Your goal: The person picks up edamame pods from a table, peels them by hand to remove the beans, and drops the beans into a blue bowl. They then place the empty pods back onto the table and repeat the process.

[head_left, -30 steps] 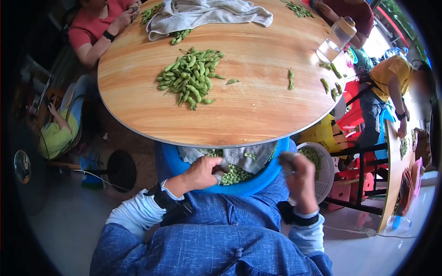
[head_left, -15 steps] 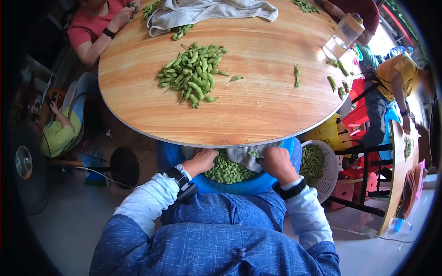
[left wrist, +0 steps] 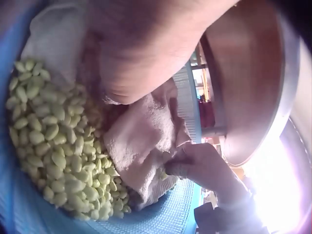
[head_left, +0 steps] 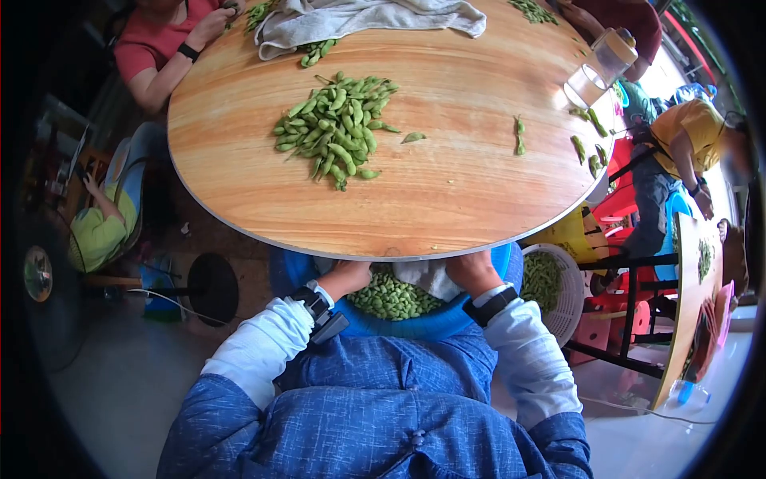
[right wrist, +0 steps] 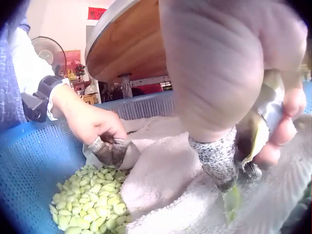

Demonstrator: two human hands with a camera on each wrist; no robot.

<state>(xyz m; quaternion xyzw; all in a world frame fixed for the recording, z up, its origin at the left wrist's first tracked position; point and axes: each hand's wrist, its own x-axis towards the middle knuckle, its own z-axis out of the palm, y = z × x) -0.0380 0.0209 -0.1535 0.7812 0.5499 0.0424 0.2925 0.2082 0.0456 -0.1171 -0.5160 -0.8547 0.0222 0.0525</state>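
Shelled green soybeans fill the near part of a blue woven basin on the lap. A pale towel lies over the basin's far part. My left hand pinches the towel's edge beside the beans, a grey cover on its thumb. My right hand is over the towel's other side, with a soybean pod in its curled fingers. Another green pod piece shows below its speckled thumb cover. In the head view the table edge hides the fingertips of both hands.
The round wooden table overhangs the basin, bearing a pile of pods, another towel and a clear bottle. A white basket of pods stands at the right. Other people sit around.
My right hand has come from beyond the basin's right side to the towel. My left hand has moved from over the beans to the towel's edge, and both have slid forward under the table rim.
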